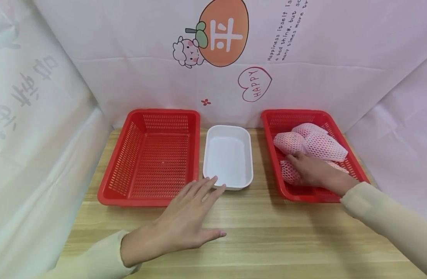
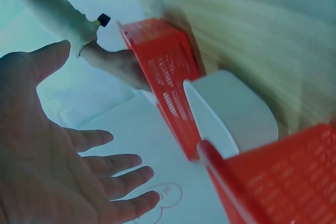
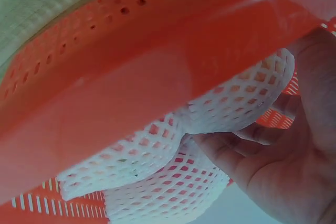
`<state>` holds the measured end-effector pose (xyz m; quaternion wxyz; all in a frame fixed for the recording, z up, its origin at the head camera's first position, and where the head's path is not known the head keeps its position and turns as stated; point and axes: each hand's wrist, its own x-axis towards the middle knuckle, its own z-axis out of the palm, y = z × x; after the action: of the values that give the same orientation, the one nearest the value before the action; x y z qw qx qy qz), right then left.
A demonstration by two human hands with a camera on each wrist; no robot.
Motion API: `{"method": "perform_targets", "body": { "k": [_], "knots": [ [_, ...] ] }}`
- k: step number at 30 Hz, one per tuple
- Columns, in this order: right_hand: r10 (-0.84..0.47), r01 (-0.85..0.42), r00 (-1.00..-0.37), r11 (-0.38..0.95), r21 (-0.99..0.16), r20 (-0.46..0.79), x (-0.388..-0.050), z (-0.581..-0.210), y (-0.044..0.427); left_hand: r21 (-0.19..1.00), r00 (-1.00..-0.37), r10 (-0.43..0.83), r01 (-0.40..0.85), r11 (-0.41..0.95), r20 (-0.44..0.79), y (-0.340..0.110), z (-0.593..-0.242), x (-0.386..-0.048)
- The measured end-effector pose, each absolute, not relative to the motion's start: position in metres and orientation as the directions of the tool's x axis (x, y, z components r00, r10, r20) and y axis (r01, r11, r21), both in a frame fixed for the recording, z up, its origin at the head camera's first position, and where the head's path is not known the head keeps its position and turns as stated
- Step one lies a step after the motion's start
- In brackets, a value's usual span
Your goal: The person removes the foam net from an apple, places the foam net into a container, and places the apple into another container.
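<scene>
"What is your right hand doing?"

"My right hand (image 1: 309,170) is down inside the right basket (image 1: 304,195), its thumb and fingers curled round a netted fruit (image 1: 289,173) near the front left of that basket. From the right wrist you can see white foam mesh against my fingertips, with pinkish skin showing through the holes."

"And what lies about it?"

"Three more wrapped fruits (image 1: 326,146) sit heaped together just beyond my fingers, and part of another shows behind my wrist. The basket is red plastic with slotted walls."

"Your left?"

"My left hand (image 1: 185,223) holds nothing. It's spread palm down, thumb well out to the side, above the worktop (image 1: 251,240). Seen from my head, the fingertips cross the near edge of the white tray (image 1: 228,155); the left wrist view shows them apart from it."

"Where does that tray stand?"

"Between the two baskets, with nothing in it. The left basket (image 1: 157,166) is red too, and bare inside."

"Further out?"

"Pale wood grain under everything, then a white cloth (image 1: 147,81) hanging behind, printed with an orange fruit (image 1: 239,54) and a red heart (image 1: 255,84) reading HAPPY."
</scene>
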<state>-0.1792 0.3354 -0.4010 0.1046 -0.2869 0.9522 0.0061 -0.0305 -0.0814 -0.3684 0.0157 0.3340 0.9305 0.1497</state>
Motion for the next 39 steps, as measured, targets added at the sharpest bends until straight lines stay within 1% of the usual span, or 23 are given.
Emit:
{"method": "perform_targets", "body": {
  "k": [5, 8, 12, 18, 21, 23, 25, 28, 30, 35, 39],
  "knots": [
    [-0.456, -0.443, -0.856, 0.89, -0.11, -0.242, -0.178, -0.387, 0.332, 0.291, -0.755, 0.642, 0.649, 0.703, 0.132, -0.078, -0.377, -0.022],
    [-0.43, -0.417, -0.873, 0.903, -0.106, -0.231, -0.177, -0.372, 0.329, 0.291, -0.755, 0.642, 0.649, 0.703, 0.133, -0.077, -0.381, -0.018],
    [-0.441, -0.435, -0.882, 0.897, -0.076, -0.164, -0.174, -0.348, 0.326, 0.296, -0.76, 0.637, 0.643, 0.706, 0.129, -0.077, -0.383, -0.016],
    [-0.464, -0.463, -0.886, 0.885, -0.049, -0.001, -0.161, -0.314, 0.316, 0.339, -0.764, 0.633, 0.632, 0.697, 0.124, -0.077, -0.387, -0.016],
    [-0.48, -0.484, -0.874, 0.873, -0.052, 0.073, -0.151, -0.298, 0.304, 0.391, -0.768, 0.63, 0.618, 0.682, 0.114, -0.077, -0.389, -0.015],
    [-0.511, -0.519, -0.852, 0.853, -0.059, 0.118, -0.143, -0.289, 0.294, 0.415, -0.77, 0.626, 0.613, 0.672, 0.123, -0.078, -0.391, -0.013],
    [-0.555, -0.57, -0.814, 0.82, -0.055, 0.171, -0.134, -0.283, 0.282, 0.427, -0.769, 0.62, 0.618, 0.66, 0.156, -0.078, -0.394, -0.011],
    [-0.617, -0.638, -0.758, 0.768, -0.046, 0.211, -0.12, -0.28, 0.264, 0.434, -0.77, 0.605, 0.624, 0.65, 0.202, -0.078, -0.398, -0.009],
    [-0.644, -0.665, -0.735, 0.746, -0.036, 0.212, -0.111, -0.281, 0.252, 0.46, -0.776, 0.597, 0.614, 0.642, 0.203, -0.078, -0.399, -0.008],
    [-0.66, -0.673, -0.734, 0.739, -0.037, 0.16, -0.085, -0.289, 0.228, 0.56, -0.807, 0.575, 0.541, 0.628, 0.136, -0.077, -0.403, -0.006],
    [-0.682, -0.692, -0.72, 0.72, -0.058, 0.129, -0.067, -0.301, 0.213, 0.617, -0.828, 0.549, 0.491, 0.615, 0.111, -0.076, -0.41, -0.002]
  ]
}}
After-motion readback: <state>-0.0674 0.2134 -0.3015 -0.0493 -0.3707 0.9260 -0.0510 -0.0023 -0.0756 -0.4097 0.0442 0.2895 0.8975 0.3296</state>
